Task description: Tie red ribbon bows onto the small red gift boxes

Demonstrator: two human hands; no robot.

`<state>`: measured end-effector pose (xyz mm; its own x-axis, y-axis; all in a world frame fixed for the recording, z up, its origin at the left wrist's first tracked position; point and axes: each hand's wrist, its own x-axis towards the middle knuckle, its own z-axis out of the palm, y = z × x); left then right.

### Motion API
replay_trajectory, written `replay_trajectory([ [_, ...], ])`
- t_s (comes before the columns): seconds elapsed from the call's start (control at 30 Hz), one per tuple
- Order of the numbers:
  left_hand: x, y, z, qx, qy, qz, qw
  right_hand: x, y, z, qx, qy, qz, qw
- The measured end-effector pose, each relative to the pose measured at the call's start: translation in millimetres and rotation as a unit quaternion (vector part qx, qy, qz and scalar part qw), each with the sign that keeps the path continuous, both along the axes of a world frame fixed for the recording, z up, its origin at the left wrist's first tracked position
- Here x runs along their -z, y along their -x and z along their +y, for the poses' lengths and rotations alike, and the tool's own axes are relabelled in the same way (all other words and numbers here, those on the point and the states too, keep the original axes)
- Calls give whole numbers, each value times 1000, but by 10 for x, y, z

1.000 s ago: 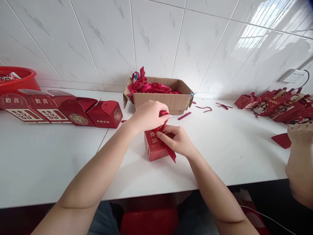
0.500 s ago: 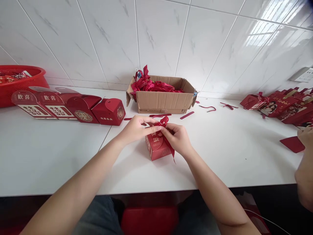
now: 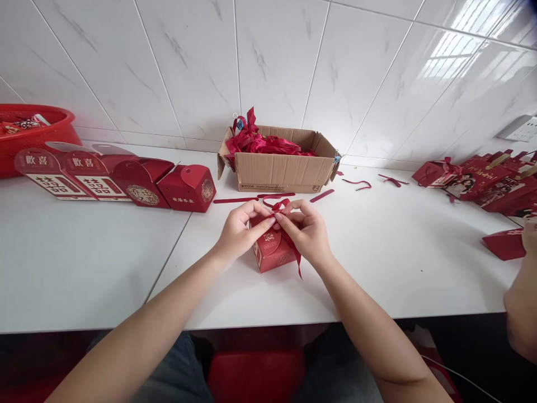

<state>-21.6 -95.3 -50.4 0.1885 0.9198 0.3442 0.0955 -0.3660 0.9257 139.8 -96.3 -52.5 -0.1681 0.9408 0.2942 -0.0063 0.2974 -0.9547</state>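
The fingertips of both hands meet on top of a small red gift box (image 3: 272, 253), where they pinch a red ribbon (image 3: 282, 206) between thumb and forefinger. The left hand (image 3: 238, 230) grasps the ribbon from the left side and its other fingers lie curled against the box; the right hand (image 3: 307, 230) grasps it from the right, and one loose end of the ribbon hangs down the right side of the box. The box stands on the white table (image 3: 84, 268), near the front edge and about in the middle, with gold characters on the face that looks to the camera. Just behind the hands some cut red strips (image 3: 235, 200) lie flat on the table, and behind them stands an open cardboard carton (image 3: 279, 170) against the tiled wall (image 3: 188, 61) — it is full of more red ribbons. To the left there is a row of red gift boxes (image 3: 113, 182) of the same kind, lying close one to another, and further left a red plastic basin (image 3: 39, 134) at the edge of the view. To the right, well apart from the hands, a heap of red paper bags (image 3: 490, 182) rests near the wall. At the right border — only partly visible — the arm of another person (image 3: 522, 302) is beside a flat red piece (image 3: 503, 244).
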Motion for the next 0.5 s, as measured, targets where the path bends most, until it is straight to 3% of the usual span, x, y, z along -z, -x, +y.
replay_trajectory([
  [0.17, 18, -7, -1, -58, -22, 19, 998, -5, -4, 13, 13, 10, -5, 1000],
  [0.5, 25, 31, 15, -97, -75, 55, 991, -26, -60, 11, -14, 38, -39, 998],
])
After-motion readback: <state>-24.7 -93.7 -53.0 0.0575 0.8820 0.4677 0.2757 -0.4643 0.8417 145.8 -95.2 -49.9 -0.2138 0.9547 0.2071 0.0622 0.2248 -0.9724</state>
